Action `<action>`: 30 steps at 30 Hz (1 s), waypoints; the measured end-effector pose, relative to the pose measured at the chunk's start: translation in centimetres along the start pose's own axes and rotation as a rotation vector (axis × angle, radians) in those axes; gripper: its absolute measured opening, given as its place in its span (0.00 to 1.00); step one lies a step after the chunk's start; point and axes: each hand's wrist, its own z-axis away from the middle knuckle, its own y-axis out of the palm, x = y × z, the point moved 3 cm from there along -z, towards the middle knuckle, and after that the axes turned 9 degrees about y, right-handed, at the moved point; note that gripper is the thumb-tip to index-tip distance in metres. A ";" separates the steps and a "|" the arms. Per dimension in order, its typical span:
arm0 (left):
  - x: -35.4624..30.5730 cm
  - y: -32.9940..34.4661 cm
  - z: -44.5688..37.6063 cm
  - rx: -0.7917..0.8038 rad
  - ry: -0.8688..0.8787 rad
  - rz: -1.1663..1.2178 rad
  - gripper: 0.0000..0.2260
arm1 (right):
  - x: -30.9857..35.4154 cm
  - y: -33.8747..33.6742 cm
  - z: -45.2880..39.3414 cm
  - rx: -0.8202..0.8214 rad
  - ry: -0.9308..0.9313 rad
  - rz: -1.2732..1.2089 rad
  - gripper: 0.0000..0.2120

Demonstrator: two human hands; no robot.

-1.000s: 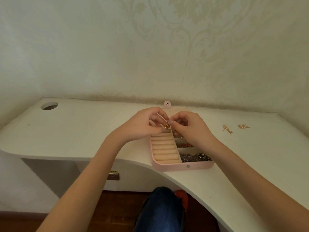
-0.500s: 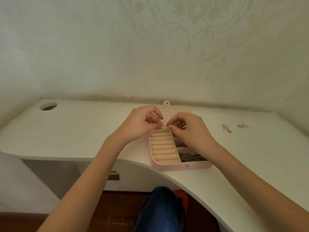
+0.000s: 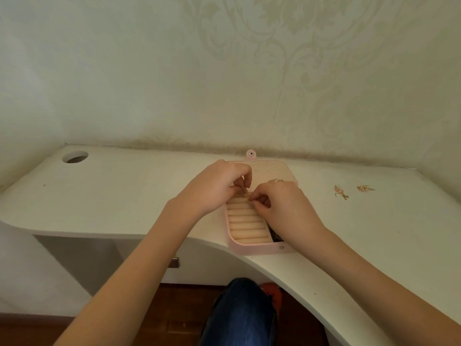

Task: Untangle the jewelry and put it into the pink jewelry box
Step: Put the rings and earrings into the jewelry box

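Observation:
The pink jewelry box lies open on the white desk, its lid flat toward the wall. Beige ring rolls fill its left half. A dark tangle of jewelry shows in a right compartment, mostly hidden under my right wrist. My left hand and my right hand meet over the far end of the ring rolls. Both pinch a small gold piece of jewelry between their fingertips. Two gold earrings lie on the desk to the right.
A round cable hole sits at the desk's far left corner. A wallpapered wall rises right behind the desk. The desk's front edge curves inward above my knee in blue jeans.
Both hands have dropped slightly toward the ring rolls, still pinching the small gold piece between them. The right hand now covers more of the box's right compartments.

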 end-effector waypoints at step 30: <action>0.4 1.2 3.7 -0.046 -0.007 0.059 0.23 | -1.3 -0.7 -0.7 0.155 0.019 -0.109 0.16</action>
